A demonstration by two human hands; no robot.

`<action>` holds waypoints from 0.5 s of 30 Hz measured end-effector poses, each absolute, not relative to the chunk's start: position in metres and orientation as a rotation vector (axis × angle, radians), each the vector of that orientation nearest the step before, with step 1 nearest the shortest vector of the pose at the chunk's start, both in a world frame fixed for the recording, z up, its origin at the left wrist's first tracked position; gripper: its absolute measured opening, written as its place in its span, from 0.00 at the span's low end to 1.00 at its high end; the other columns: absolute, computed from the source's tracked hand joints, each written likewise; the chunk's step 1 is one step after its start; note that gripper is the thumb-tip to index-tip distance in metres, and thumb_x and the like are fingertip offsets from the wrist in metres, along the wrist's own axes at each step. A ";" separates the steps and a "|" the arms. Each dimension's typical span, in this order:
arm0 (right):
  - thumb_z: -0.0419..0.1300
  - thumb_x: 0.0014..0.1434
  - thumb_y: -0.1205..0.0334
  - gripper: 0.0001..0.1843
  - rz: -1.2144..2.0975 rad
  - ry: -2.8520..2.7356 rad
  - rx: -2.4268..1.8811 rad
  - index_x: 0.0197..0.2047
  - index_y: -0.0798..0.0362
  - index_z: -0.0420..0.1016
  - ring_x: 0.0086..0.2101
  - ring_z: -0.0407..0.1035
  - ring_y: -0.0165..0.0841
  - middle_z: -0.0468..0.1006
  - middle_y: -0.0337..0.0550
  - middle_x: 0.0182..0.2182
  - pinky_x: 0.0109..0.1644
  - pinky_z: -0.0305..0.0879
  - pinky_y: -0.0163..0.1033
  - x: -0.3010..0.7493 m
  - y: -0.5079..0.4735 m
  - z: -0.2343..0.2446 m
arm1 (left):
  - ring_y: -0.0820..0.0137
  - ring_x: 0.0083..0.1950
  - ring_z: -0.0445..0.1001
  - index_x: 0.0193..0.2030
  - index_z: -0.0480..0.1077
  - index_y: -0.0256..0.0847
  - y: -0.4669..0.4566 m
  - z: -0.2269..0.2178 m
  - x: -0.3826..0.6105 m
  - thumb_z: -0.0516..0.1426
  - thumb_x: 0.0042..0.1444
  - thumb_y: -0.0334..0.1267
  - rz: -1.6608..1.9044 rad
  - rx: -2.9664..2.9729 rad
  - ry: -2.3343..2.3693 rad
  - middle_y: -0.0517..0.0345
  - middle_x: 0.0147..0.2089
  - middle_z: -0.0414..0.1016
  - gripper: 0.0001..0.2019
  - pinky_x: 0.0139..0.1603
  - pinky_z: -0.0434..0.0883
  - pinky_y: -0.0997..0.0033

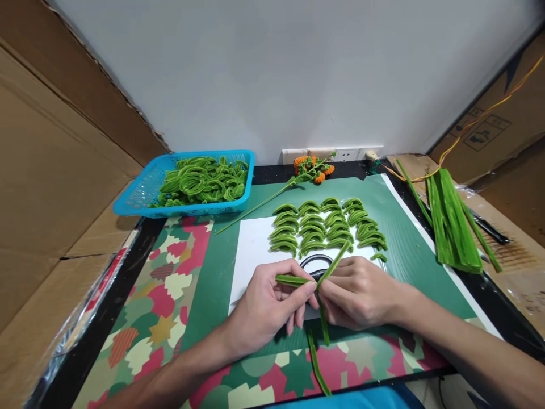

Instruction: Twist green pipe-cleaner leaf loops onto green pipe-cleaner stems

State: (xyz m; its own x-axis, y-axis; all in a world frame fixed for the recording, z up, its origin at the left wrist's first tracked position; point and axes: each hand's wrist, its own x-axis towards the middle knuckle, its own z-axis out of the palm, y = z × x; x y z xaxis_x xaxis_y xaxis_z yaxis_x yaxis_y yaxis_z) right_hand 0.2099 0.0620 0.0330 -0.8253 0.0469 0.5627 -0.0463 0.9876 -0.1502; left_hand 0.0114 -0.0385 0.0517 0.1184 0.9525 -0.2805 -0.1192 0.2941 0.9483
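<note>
My left hand [276, 304] and my right hand [361, 292] meet over a white sheet [251, 255], both pinching green pipe cleaners [334, 264]. One strip sticks out to the left through my left fingers, another slants up at the right, and an end hangs below. A black loop like a scissors handle [317, 260] lies just behind my fingers; the rest of it is hidden. Beyond, bent green pipe-cleaner pieces [313, 230] lie in several columns. A loose green strip [317, 363] rests close to the near edge.
A blue basket [140, 190] of shaped green pieces stands at the back left. An orange flower on a green stem [272, 196] lies behind the sheet. To the right are a bundle of green pipe cleaners [453, 227] and a black-handled tool [489, 227]. Cardboard [55, 159] flanks the table.
</note>
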 end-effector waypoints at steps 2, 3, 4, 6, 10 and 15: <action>0.50 0.71 0.71 0.17 0.202 -2.548 0.001 0.29 0.49 0.64 0.21 0.53 0.30 0.63 0.31 0.19 0.27 0.49 0.40 0.210 0.062 0.034 | 0.78 0.20 0.74 0.41 0.75 0.37 -0.038 0.052 0.011 0.71 0.63 0.42 0.983 0.946 1.169 0.59 0.30 0.83 0.13 0.18 0.71 0.86; 0.50 0.71 0.71 0.17 0.194 -2.545 -0.004 0.29 0.49 0.64 0.21 0.53 0.30 0.63 0.31 0.19 0.28 0.49 0.40 0.210 0.062 0.035 | 0.78 0.20 0.74 0.41 0.75 0.37 -0.036 0.052 0.011 0.71 0.63 0.43 0.983 0.937 1.158 0.59 0.30 0.83 0.13 0.18 0.71 0.85; 0.50 0.70 0.72 0.17 0.182 -2.534 -0.013 0.29 0.49 0.63 0.21 0.53 0.30 0.62 0.31 0.19 0.28 0.50 0.40 0.210 0.063 0.036 | 0.78 0.20 0.74 0.41 0.75 0.36 -0.035 0.053 0.011 0.70 0.64 0.44 0.984 0.918 1.136 0.58 0.30 0.83 0.14 0.17 0.71 0.85; 0.51 0.70 0.72 0.18 0.143 -2.495 -0.026 0.28 0.49 0.64 0.21 0.54 0.29 0.63 0.32 0.20 0.28 0.50 0.40 0.210 0.066 0.038 | 0.78 0.18 0.72 0.41 0.75 0.36 -0.032 0.054 0.010 0.70 0.65 0.47 0.984 0.858 1.074 0.57 0.29 0.82 0.15 0.16 0.71 0.84; 0.54 0.73 0.71 0.14 0.002 -2.380 -0.032 0.36 0.55 0.75 0.22 0.61 0.29 0.71 0.36 0.22 0.28 0.54 0.41 0.214 0.073 0.039 | 0.80 0.17 0.69 0.38 0.76 0.35 -0.029 0.054 0.007 0.70 0.65 0.47 1.010 0.753 1.023 0.58 0.29 0.81 0.16 0.14 0.69 0.85; 0.51 0.76 0.71 0.15 -0.108 -2.314 0.031 0.54 0.64 0.79 0.31 0.74 0.32 0.86 0.50 0.38 0.31 0.64 0.40 0.222 0.077 0.042 | 0.80 0.17 0.70 0.39 0.76 0.35 -0.031 0.052 0.005 0.69 0.65 0.49 1.028 0.731 1.065 0.59 0.28 0.79 0.17 0.14 0.69 0.85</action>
